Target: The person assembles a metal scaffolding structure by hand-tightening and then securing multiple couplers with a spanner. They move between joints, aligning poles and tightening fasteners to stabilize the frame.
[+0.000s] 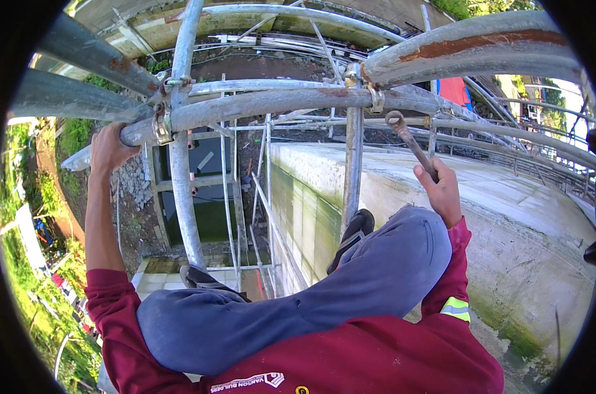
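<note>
My left hand is wrapped round the left end of a grey horizontal scaffold pipe. Just right of that hand, a metal clamp joins this pipe to an upright pole. In my right hand is a rusty wrench, held by its handle above my right knee. Its ring-shaped head points up and to the left, apart from the pipe. A second clamp sits on the pipe near another upright, up and left of the wrench head.
Thick pipes cross close by at the upper right and upper left. My shoes are beside the uprights, high above the ground. A pale concrete slab lies below right. Dark water fills a framed pit far below. Greenery borders the left.
</note>
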The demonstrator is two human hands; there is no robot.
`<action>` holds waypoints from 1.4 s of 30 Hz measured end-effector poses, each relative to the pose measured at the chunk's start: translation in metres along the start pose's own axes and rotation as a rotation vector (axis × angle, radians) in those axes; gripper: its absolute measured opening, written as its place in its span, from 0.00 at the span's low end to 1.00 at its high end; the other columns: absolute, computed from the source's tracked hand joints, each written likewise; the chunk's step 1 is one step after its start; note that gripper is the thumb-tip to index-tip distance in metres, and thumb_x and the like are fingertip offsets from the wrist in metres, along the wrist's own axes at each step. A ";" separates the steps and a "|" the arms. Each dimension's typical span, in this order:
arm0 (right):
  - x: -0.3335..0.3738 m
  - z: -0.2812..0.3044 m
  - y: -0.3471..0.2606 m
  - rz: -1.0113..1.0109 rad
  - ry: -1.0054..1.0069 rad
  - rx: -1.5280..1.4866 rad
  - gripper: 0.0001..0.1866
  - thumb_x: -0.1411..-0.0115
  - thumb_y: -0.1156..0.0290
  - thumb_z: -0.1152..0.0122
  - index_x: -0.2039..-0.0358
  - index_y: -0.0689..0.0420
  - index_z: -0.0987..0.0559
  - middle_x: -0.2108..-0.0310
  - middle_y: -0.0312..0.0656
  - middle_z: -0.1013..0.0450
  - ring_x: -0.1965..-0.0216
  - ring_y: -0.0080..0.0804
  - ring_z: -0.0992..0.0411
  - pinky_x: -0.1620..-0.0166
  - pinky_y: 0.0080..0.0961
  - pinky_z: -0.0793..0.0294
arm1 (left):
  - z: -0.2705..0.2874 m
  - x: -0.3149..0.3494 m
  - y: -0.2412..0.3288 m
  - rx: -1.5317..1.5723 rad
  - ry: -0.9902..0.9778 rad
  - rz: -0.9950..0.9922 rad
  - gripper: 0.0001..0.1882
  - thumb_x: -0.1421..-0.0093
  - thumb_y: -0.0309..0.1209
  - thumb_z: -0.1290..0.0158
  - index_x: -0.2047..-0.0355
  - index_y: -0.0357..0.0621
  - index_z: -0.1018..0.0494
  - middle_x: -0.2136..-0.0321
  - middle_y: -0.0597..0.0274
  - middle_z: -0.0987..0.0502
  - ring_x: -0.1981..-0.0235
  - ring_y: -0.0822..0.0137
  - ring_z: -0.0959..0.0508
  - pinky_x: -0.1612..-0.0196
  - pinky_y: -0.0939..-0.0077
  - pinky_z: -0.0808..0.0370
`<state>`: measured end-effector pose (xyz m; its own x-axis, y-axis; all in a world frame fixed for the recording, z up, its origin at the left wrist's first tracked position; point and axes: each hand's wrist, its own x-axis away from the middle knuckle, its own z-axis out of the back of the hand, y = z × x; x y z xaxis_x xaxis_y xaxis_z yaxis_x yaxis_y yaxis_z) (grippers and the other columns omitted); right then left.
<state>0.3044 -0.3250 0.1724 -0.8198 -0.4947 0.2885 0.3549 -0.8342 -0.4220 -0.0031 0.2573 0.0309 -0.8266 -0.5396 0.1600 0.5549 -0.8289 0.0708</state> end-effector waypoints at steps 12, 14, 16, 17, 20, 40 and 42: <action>-0.138 -0.014 0.097 -0.037 -0.166 0.408 0.44 0.33 0.28 0.68 0.67 0.57 0.17 0.67 0.53 0.21 0.59 0.56 0.23 0.56 0.51 0.28 | 0.058 0.005 0.211 0.123 0.022 -0.588 0.23 0.48 0.37 0.36 0.55 0.40 0.29 0.57 0.50 0.25 0.56 0.52 0.23 0.54 0.57 0.27; -0.158 -0.003 0.099 0.034 -0.173 0.464 0.43 0.33 0.29 0.67 0.67 0.56 0.16 0.67 0.52 0.20 0.60 0.56 0.23 0.56 0.50 0.28 | 0.036 -0.020 0.232 0.078 0.166 -0.684 0.27 0.50 0.38 0.34 0.52 0.41 0.28 0.56 0.51 0.25 0.54 0.49 0.23 0.50 0.55 0.27; -0.175 0.017 0.087 0.107 -0.243 0.548 0.43 0.33 0.29 0.65 0.64 0.55 0.14 0.66 0.51 0.19 0.60 0.55 0.23 0.56 0.49 0.27 | 0.010 -0.043 0.238 0.036 0.267 -0.684 0.31 0.52 0.39 0.32 0.49 0.42 0.28 0.55 0.51 0.24 0.51 0.47 0.24 0.47 0.54 0.27; -0.179 0.022 0.086 0.126 -0.234 0.551 0.43 0.33 0.29 0.65 0.63 0.55 0.14 0.65 0.51 0.19 0.60 0.55 0.23 0.56 0.49 0.27 | 0.003 -0.055 0.244 0.049 0.117 -0.587 0.32 0.53 0.39 0.32 0.49 0.42 0.28 0.54 0.51 0.24 0.49 0.47 0.24 0.46 0.53 0.27; -0.183 0.030 0.094 0.148 -0.232 0.510 0.43 0.33 0.29 0.65 0.60 0.54 0.13 0.65 0.51 0.19 0.59 0.54 0.23 0.56 0.49 0.27 | -0.015 -0.065 0.252 0.092 -0.104 -0.428 0.32 0.53 0.40 0.31 0.49 0.43 0.28 0.54 0.49 0.22 0.50 0.46 0.22 0.47 0.52 0.25; -0.085 -0.144 0.093 -0.334 -0.142 -0.408 0.36 0.29 0.36 0.59 0.69 0.61 0.24 0.78 0.47 0.30 0.71 0.45 0.27 0.64 0.47 0.33 | -0.013 -0.071 0.265 0.099 -0.256 -0.349 0.25 0.54 0.38 0.34 0.56 0.45 0.27 0.63 0.48 0.17 0.61 0.44 0.18 0.57 0.52 0.22; -0.082 -0.147 -0.029 -0.737 -0.391 -1.308 0.22 0.30 0.46 0.47 0.69 0.51 0.32 0.82 0.30 0.44 0.78 0.26 0.37 0.71 0.36 0.34 | -0.015 -0.070 0.257 0.079 -0.258 -0.324 0.25 0.54 0.38 0.34 0.56 0.45 0.27 0.63 0.48 0.17 0.60 0.44 0.18 0.57 0.52 0.22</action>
<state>0.2953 -0.2241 0.0344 -0.3919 -0.2892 0.8734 -0.8575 -0.2291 -0.4606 0.1965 0.0796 0.0234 -0.9144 -0.1897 0.3576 0.2836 -0.9306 0.2315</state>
